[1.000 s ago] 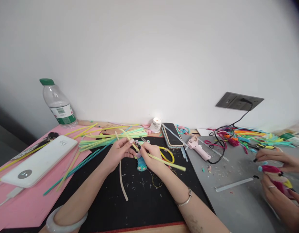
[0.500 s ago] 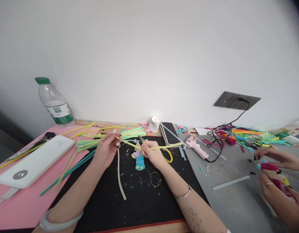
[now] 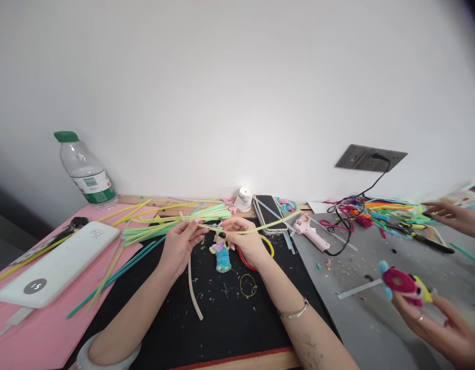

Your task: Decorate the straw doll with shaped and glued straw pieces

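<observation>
My left hand (image 3: 184, 242) pinches a pale yellow pipe cleaner (image 3: 278, 222) near its left part. My right hand (image 3: 242, 240) grips the same pipe cleaner a little way along, and its free end sticks out to the right. Just beneath my fingers is a small pipe-cleaner figure (image 3: 223, 260) with a blue body; its upper part is partly covered by my right hand. A cream pipe cleaner (image 3: 192, 293) hangs down or lies below my left hand; its top is hidden. Beside my right wrist show a yellow ring (image 3: 270, 247) and part of a red loop (image 3: 245, 261).
A black mat (image 3: 222, 329) bears a thin wire ring (image 3: 248, 285) and scraps. Left: a power bank (image 3: 63, 264), a bottle (image 3: 89, 177), a pipe-cleaner bundle (image 3: 152, 232). Right: a phone (image 3: 271, 213), a glue gun (image 3: 312, 234), pliers (image 3: 430, 240), and a co-worker's hand (image 3: 433, 324) holding a pink figure (image 3: 401, 281).
My left hand has moved right, closer to my right hand, along the pipe cleaner. A red loop now shows by my right wrist. One co-worker hand has left the pink figure and moved up.
</observation>
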`<state>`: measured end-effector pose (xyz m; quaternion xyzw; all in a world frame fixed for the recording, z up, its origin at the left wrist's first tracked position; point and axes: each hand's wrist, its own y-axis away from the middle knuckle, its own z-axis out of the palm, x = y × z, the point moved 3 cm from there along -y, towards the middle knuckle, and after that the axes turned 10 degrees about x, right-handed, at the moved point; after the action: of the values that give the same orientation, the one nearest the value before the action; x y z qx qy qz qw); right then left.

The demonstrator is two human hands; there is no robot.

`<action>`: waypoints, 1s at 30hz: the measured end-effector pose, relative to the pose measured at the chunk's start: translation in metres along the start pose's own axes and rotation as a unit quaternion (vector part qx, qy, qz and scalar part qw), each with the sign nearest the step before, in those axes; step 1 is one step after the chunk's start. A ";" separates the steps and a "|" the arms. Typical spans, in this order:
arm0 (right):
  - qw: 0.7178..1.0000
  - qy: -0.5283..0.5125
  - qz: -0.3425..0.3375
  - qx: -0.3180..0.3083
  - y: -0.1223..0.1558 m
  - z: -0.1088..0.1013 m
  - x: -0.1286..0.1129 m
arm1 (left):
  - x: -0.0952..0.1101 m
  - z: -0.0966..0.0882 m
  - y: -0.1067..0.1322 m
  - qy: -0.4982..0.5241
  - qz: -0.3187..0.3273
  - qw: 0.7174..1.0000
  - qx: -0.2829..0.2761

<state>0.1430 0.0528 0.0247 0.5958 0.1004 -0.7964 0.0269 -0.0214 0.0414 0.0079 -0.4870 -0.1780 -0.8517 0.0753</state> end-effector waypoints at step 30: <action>0.996 -0.009 0.034 0.080 0.008 0.003 0.013 | -0.007 0.012 0.012 -0.085 0.035 0.992 -0.089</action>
<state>0.1379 0.0454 0.0124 0.5917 0.0158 -0.8060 0.0067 -0.0046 0.0341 0.0100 -0.5684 -0.0901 -0.8165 0.0461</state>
